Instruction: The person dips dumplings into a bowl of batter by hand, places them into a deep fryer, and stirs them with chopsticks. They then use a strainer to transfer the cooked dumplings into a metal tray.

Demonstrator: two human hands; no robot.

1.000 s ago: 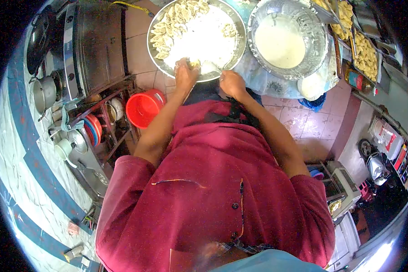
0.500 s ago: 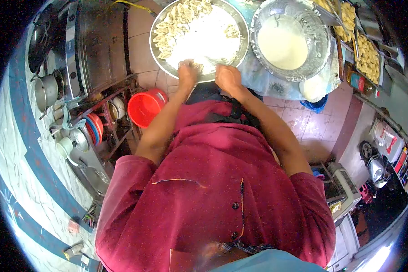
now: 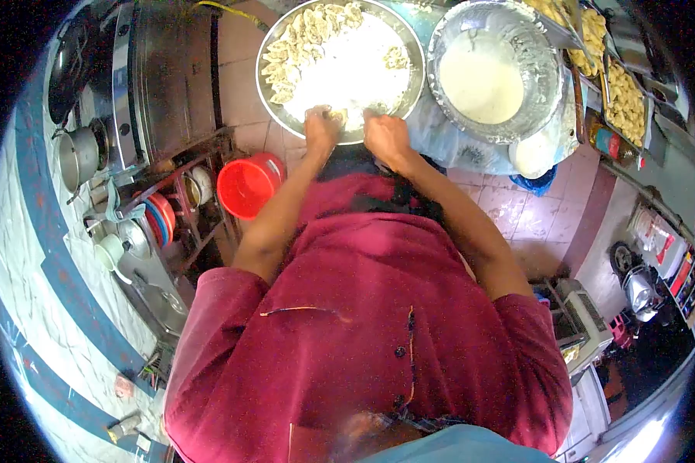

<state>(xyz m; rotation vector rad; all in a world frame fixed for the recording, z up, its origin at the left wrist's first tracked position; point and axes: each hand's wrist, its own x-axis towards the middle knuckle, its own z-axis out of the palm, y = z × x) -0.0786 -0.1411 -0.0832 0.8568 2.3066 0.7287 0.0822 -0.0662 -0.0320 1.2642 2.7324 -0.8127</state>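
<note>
One head view, looking down, shows a room with a pink tiled floor (image 3: 533, 212) and a desk (image 3: 459, 143) under a pale blue patterned cover. On the desk is a big grey bowl (image 3: 548, 100) of smooth, cream-coloured batter (image 3: 480, 81). Left of it, a round metal pan (image 3: 286, 123) holds bright white powder (image 3: 340, 69), with lumpy coated pieces (image 3: 305, 38) mostly along its far left side. Trays of yellow pieces (image 3: 625, 104) lie at the upper right; a red bucket (image 3: 249, 187) stands on the floor to your left. At the pan's near edge, your left hand (image 3: 320, 133) has its fingers narrowed on a pale piece (image 3: 336, 116). Your right hand (image 3: 388, 139) has curled fingers; you cannot tell whether they hold anything.
</note>
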